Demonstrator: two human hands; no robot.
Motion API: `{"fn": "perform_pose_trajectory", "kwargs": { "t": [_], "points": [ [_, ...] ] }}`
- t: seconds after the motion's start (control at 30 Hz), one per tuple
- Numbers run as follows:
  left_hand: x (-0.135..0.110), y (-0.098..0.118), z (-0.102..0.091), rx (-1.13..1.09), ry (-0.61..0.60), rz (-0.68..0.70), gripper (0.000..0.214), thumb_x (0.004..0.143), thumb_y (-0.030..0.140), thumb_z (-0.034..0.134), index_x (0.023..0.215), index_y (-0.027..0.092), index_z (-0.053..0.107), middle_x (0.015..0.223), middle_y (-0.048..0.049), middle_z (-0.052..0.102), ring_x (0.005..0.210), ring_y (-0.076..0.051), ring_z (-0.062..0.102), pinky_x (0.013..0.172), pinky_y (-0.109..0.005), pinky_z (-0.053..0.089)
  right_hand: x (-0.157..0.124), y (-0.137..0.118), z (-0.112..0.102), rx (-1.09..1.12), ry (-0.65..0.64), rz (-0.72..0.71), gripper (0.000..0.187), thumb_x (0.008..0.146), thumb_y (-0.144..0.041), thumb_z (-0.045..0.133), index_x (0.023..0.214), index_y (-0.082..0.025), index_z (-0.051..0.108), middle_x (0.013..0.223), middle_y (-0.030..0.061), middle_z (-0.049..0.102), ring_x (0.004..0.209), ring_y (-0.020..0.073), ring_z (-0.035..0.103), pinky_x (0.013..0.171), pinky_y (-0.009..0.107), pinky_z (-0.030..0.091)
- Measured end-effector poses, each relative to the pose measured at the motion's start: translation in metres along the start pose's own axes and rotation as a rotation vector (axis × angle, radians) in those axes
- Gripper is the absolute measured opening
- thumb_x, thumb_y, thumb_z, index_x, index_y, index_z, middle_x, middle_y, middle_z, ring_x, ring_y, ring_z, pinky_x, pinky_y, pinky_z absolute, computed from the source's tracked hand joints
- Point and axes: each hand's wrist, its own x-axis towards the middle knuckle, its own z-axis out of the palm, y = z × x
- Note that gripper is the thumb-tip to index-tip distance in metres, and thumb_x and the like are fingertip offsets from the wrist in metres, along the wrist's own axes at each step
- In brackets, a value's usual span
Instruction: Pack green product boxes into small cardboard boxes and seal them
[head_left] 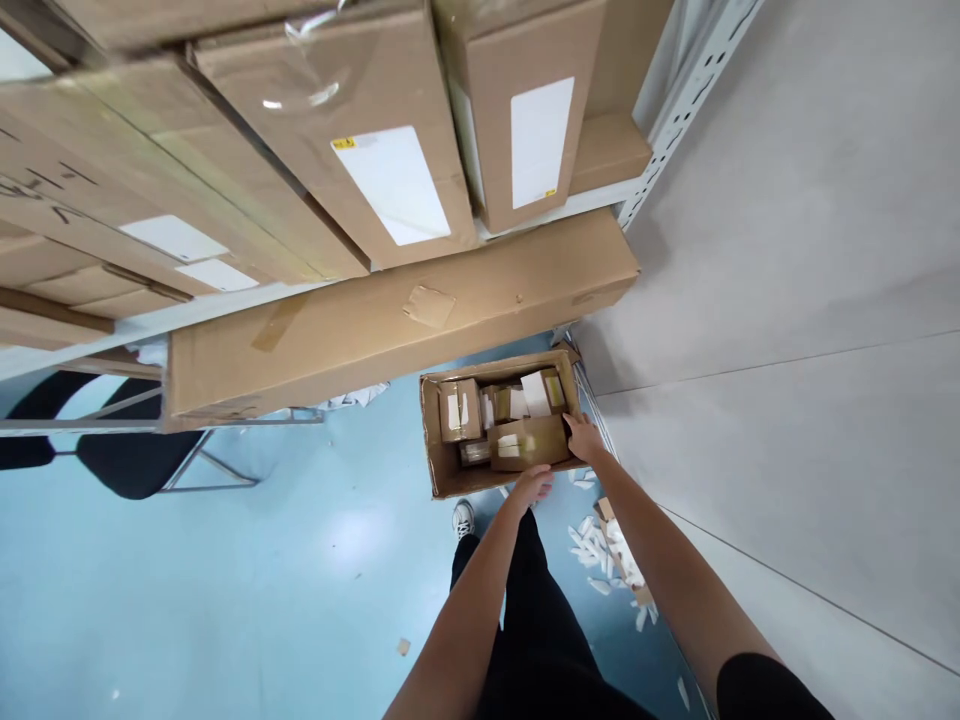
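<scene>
An open cardboard box (442, 487) stands low before my legs, holding several smaller cartons. My left hand (534, 486) is at its near rim, with the fingers curled over the edge beside a long brown carton (536, 442). At the right side of the box, my right hand (583, 438) closes over the rim near the corner. Its fingertips reach inside and touch or nearly touch the right end of the long carton. A square taped carton (460, 410) with a white label sits at the left inside, and a white packet (535, 394) leans at the back right.
A long cardboard carton (405, 310) lies under a shelf stacked with labelled boxes (330, 110). A pale wall (795, 300) rises close on the right. White foam pieces (592, 545) litter the blue floor (300, 580). A black chair (124, 460) stands at left.
</scene>
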Motion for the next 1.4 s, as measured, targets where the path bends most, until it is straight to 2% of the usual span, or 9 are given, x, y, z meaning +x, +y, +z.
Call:
{"fn": "perform_pose_trajectory", "kwargs": {
  "t": [0.23,0.37,0.63,0.8,0.93,1.07,1.2,1.3,1.4],
  "points": [
    [-0.051,0.074,-0.037,0.021,0.096,0.312,0.061,0.078,0.044,0.085,0.132,0.022,0.066,0.137,-0.0153,0.067,0.117,-0.028,0.069,0.107,-0.047,0.048,-0.032,-0.034,-0.028,0.176,0.242,-0.122,0.065,0.087,-0.009,0.052,0.152,-0.017,0.052,0.153,0.0153,0.054,0.146,0.0304,0.043,0.121,0.044,0.036],
    [-0.086,0.102,-0.047,0.036,0.102,0.499,0.063,0.079,0.047,0.084,0.134,0.025,0.066,0.147,-0.0148,0.061,0.132,-0.031,0.060,0.111,-0.048,0.047,-0.061,-0.061,-0.047,0.266,0.400,-0.120,0.063,0.088,-0.011,0.051,0.150,-0.019,0.053,0.151,0.0141,0.056,0.143,0.0295,0.048,0.122,0.046,0.037],
    [-0.143,0.145,-0.057,0.194,-0.116,0.725,0.059,0.081,0.046,0.083,0.133,0.025,0.067,0.150,-0.0137,0.059,0.130,-0.032,0.063,0.117,-0.050,0.043,-0.136,-0.119,-0.072,0.425,0.694,-0.126,0.062,0.085,-0.017,0.054,0.148,-0.022,0.056,0.149,0.0127,0.059,0.145,0.0290,0.050,0.123,0.051,0.040],
    [-0.176,0.172,-0.071,0.275,-0.235,0.860,0.062,0.084,0.052,0.078,0.140,0.028,0.062,0.154,-0.0116,0.056,0.137,-0.032,0.057,0.115,-0.049,0.046,-0.177,-0.152,-0.070,0.476,0.844,-0.044,0.061,0.088,-0.022,0.055,0.149,-0.026,0.055,0.153,0.0111,0.055,0.147,0.0293,0.048,0.123,0.053,0.039],
    [-0.198,0.184,-0.074,0.315,-0.263,0.942,0.064,0.085,0.055,0.076,0.142,0.030,0.060,0.157,-0.0102,0.053,0.140,-0.031,0.054,0.116,-0.046,0.046,-0.214,-0.164,-0.065,0.504,0.944,0.060,0.061,0.088,-0.024,0.057,0.149,-0.029,0.055,0.155,0.0099,0.054,0.145,0.0295,0.051,0.123,0.054,0.040],
    [-0.212,0.181,-0.048,0.414,-0.359,0.969,0.064,0.087,0.058,0.072,0.143,0.028,0.059,0.153,-0.0116,0.056,0.141,-0.030,0.054,0.114,-0.043,0.047,-0.265,-0.159,-0.062,0.535,1.080,0.156,0.060,0.089,-0.024,0.057,0.149,-0.027,0.056,0.155,0.0118,0.054,0.145,0.0298,0.051,0.122,0.053,0.041],
    [-0.232,0.157,0.009,0.547,-0.505,0.994,0.065,0.089,0.058,0.070,0.144,0.027,0.058,0.149,-0.0133,0.060,0.141,-0.030,0.054,0.113,-0.043,0.047,-0.333,-0.141,-0.052,0.582,1.259,0.244,0.059,0.090,-0.023,0.057,0.149,-0.025,0.056,0.153,0.0122,0.057,0.144,0.0288,0.052,0.122,0.054,0.041],
    [-0.253,0.120,0.061,0.629,-0.633,1.006,0.065,0.088,0.059,0.070,0.143,0.027,0.058,0.152,-0.0138,0.057,0.141,-0.031,0.054,0.112,-0.044,0.048,-0.394,-0.123,-0.029,0.596,1.381,0.332,0.059,0.090,-0.023,0.057,0.148,-0.024,0.057,0.152,0.0115,0.058,0.143,0.0274,0.053,0.123,0.053,0.040],
    [-0.277,0.064,0.113,0.690,-0.788,1.010,0.064,0.089,0.059,0.070,0.144,0.028,0.057,0.158,-0.0126,0.051,0.142,-0.031,0.053,0.110,-0.043,0.050,-0.464,-0.104,0.009,0.586,1.483,0.442,0.058,0.090,-0.023,0.057,0.148,-0.025,0.056,0.152,0.0109,0.058,0.143,0.0270,0.053,0.122,0.052,0.041]
  ]
}}
